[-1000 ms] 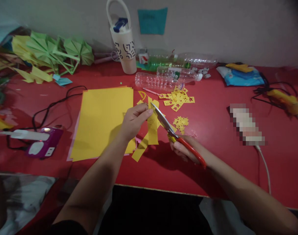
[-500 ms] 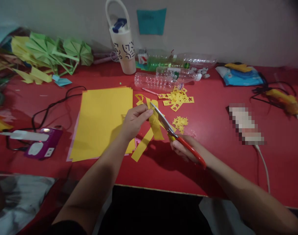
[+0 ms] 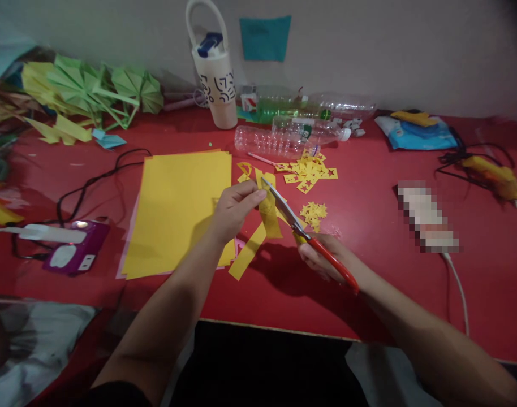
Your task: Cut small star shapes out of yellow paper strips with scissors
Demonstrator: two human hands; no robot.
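My left hand (image 3: 240,208) pinches a yellow paper strip (image 3: 270,220) between thumb and fingers above the table. In my right hand (image 3: 322,254) are red-handled scissors (image 3: 332,263), their blades pointing up and left with the tips at the strip beside my left thumb. Whether the blades are fully closed I cannot make out. Another yellow strip (image 3: 246,255) lies below on the red table (image 3: 258,305). Just right of the blades is a small heap of cut yellow stars (image 3: 313,213). Behind it are yellow scraps with star-shaped holes (image 3: 311,172).
A stack of yellow sheets (image 3: 177,209) lies left of my hands. Plastic bottles (image 3: 262,139) and a white tumbler (image 3: 218,85) line the back. On the right are a blurred-out device (image 3: 426,217) with a cable and a yellow glue gun (image 3: 491,174). A purple power socket (image 3: 78,249) sits left.
The view has shifted very slightly. The lower end of the held strip has swung a little to the left; both hands stay almost in place.
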